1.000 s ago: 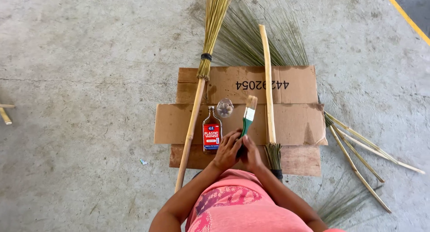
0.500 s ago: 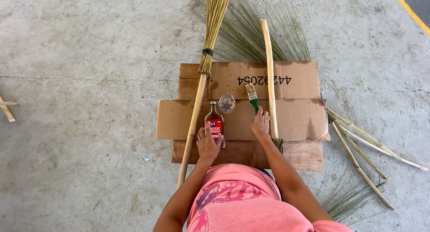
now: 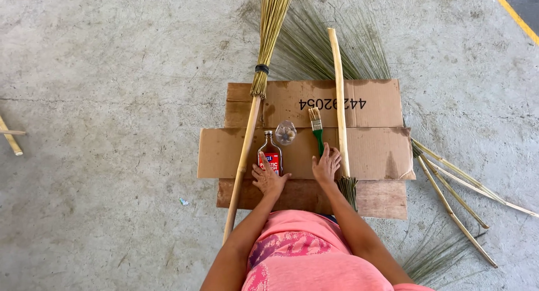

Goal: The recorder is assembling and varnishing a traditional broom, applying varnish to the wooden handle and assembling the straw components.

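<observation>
My left hand rests flat on the flattened cardboard, fingers just touching the base of a small flat bottle with a red label. My right hand lies open over the green handle of a paintbrush, whose bristles point away from me. A small clear round lid or cup sits beyond the bottle. A finished stick broom lies left of the bottle. A bare wooden pole lies just right of my right hand.
Loose green-grey broom fibres fan out behind the cardboard. Several thin bamboo sticks lie on the concrete floor at right. Another stick lies at the far left edge. A yellow floor line crosses the top right corner.
A second ago both hands were together holding the paintbrush near the bottle. The brush now lies on the cardboard, and my hands have parted and spread flat.
</observation>
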